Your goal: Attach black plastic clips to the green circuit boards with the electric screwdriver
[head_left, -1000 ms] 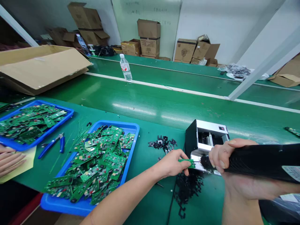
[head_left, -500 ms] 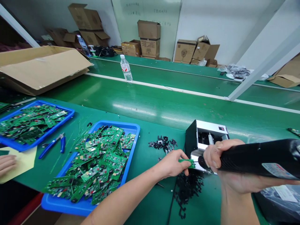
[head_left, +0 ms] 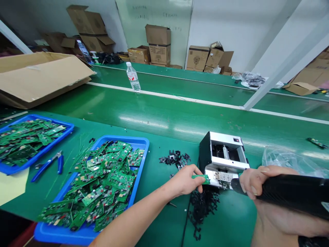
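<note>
My left hand (head_left: pixel 188 180) pinches a small green circuit board (head_left: pixel 203 179) just left of a screw feeder's front. In my right hand (head_left: pixel 264 192) is a black electric screwdriver (head_left: pixel 293 192), lying almost level. Its nose points left at the front plate of the screw feeder (head_left: pixel 227 147); whether the bit touches it I cannot tell. Small black plastic parts (head_left: pixel 174 157) lie behind my left hand, and a darker heap of black parts (head_left: pixel 203 206) is in front of the feeder. A blue tray (head_left: pixel 144 151) piled with circuit boards (head_left: pixel 113 178) stands left of my forearm.
Farther left are a second blue tray (head_left: pixel 69 128) of boards, blue-handled cutters (head_left: pixel 48 166) and yellow paper (head_left: pixel 14 185). A water bottle (head_left: pixel 133 78) stands on the white rail behind. A large open carton (head_left: pixel 46 79) sits back left; a clear plastic bag (head_left: pixel 288 161) lies right of the feeder.
The screwdriver has moved right, away from the circuit board, to the feeder's front. My left hand still holds the board. Another person's hand at the left edge has gone out of view.
</note>
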A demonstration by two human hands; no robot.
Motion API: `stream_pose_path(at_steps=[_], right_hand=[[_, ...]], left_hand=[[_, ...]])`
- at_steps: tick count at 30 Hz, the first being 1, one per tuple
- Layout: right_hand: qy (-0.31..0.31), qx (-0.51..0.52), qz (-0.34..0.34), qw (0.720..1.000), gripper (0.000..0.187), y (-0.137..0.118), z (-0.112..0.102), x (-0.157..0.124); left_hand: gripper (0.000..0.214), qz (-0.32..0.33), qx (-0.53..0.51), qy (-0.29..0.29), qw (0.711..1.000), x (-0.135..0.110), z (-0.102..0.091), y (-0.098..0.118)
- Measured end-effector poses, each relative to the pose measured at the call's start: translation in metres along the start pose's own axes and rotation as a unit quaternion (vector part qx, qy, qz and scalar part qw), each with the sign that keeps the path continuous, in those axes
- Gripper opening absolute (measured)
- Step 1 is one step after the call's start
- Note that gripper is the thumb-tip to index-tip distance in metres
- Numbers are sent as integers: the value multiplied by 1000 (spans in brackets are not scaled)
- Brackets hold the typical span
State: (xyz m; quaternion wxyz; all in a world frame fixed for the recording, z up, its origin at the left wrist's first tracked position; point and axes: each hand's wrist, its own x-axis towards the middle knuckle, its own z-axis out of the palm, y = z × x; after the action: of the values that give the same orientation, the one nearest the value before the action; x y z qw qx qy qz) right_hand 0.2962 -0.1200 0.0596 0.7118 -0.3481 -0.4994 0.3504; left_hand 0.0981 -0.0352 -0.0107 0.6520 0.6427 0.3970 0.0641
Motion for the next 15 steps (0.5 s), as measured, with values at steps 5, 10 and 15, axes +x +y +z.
stream_pose_path(at_steps=[5,10,15], right_hand=[[10,-14,-19,1000,86,4,2,2],[32,-5,-10,999,86,3,11,7],[26,-18,37,999,91,5,8,1]], left_hand=[[27,-8,-8,-5,1000,1,0,-2],[27,-11,-10,-6,1000,0,0,1],[29,-15,2,-1,1000,-2,0,4]])
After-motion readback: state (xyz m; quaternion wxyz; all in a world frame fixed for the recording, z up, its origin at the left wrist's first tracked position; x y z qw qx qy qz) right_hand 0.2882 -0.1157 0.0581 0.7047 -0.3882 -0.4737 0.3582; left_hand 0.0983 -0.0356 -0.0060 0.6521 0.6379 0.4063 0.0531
